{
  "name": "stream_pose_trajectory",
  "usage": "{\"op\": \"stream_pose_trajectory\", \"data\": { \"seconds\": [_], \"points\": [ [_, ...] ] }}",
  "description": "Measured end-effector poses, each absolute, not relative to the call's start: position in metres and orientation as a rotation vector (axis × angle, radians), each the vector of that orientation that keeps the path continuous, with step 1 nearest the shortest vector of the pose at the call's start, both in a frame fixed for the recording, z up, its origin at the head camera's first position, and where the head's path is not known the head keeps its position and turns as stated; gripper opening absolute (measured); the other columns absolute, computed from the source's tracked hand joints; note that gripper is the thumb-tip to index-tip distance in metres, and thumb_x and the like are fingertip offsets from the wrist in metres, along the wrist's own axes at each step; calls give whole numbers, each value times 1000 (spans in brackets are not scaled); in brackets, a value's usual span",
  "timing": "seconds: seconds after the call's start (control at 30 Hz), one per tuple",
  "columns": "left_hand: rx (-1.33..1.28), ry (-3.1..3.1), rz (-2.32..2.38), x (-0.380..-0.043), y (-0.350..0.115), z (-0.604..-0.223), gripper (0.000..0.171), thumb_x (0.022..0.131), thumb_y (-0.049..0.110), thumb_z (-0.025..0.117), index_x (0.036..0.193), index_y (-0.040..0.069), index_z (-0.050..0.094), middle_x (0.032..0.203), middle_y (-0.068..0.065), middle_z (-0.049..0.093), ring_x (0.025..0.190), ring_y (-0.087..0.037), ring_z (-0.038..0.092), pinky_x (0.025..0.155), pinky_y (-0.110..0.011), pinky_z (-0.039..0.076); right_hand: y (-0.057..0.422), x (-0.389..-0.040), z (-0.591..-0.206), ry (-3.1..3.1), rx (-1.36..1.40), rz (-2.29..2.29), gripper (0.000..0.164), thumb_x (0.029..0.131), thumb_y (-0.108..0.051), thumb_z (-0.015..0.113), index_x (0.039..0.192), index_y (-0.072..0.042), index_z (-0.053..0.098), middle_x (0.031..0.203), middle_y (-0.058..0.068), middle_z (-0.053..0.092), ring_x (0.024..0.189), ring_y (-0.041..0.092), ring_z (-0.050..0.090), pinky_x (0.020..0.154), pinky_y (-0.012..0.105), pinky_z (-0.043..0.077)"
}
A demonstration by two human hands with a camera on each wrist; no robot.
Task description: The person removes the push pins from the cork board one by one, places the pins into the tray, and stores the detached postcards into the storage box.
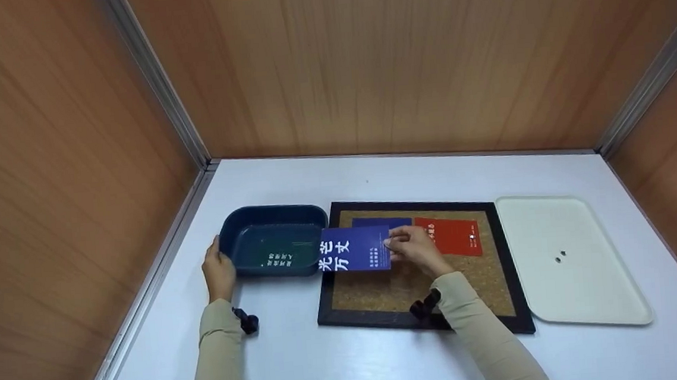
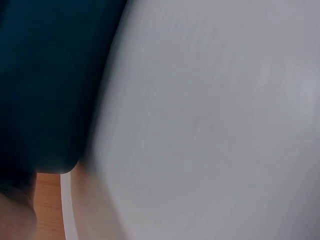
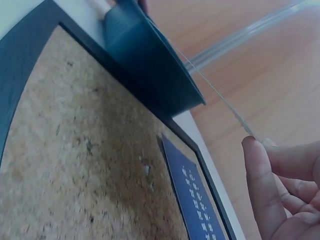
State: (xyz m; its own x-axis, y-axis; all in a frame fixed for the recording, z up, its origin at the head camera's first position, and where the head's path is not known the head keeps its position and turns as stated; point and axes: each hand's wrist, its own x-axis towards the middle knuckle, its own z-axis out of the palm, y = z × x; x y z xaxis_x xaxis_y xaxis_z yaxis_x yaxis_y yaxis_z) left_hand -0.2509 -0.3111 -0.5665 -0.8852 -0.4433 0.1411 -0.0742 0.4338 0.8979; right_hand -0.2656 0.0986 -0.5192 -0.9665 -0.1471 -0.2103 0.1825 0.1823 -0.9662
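My right hand (image 1: pixel 417 249) pinches the right edge of a blue card (image 1: pixel 357 249) with white characters between thumb and fingertips. The card is held above the cork board (image 1: pixel 381 294), its left end overlapping the rim of a dark teal basin (image 1: pixel 277 272). Edge-on, that card is a thin line in the right wrist view. At the basin's left end, my left hand (image 1: pixel 219 273) grips the wall. Another card with white characters lies inside the basin. On the board are a second blue card (image 3: pixel 192 192), partly covered in the head view, and a red card (image 1: pixel 452 237).
A cream tray (image 1: pixel 584 292) stands right of the board, with two tiny dark items (image 1: pixel 560 257) on it. The board has a raised black frame (image 1: pixel 371 319). Wood-grain panels enclose the white table (image 1: pixel 302 347) at the back and sides.
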Motion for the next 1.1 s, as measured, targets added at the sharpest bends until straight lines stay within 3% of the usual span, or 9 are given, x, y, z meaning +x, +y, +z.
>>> {"op": "stream_pose_trajectory", "data": {
  "seconds": [0.33,0.53,0.8,1.1],
  "points": [
    [437,-2340,-1412,-250,-311,-568,47,100,-1,26,147,-6,32,151,-27,32,143,-37,26,119,-45,26,76,-270,-515,2209,31,-1878,33,89,-2,65,119,8,59,98,17,65,72,15,66,84,48,58],
    [432,-2328,-1419,-250,-310,-568,47,101,-1,25,147,-5,32,151,-27,32,144,-37,26,119,-44,26,64,-275,-512,2262,64,-1843,31,89,-5,66,118,5,61,100,16,66,75,15,66,74,34,61],
    [425,-2332,-1433,-252,-309,-569,47,102,1,26,148,-4,31,152,-26,31,144,-36,26,119,-44,26,53,-280,-510,2232,63,-1834,35,91,-8,64,124,4,58,109,19,63,83,20,67,84,42,59],
    [423,-2314,-1463,-252,-308,-571,47,101,0,26,148,-3,31,153,-24,29,145,-35,24,120,-43,25,32,-288,-505,2150,45,-1931,31,89,2,63,119,10,57,95,14,61,69,14,64,76,37,61]
  ]
}}
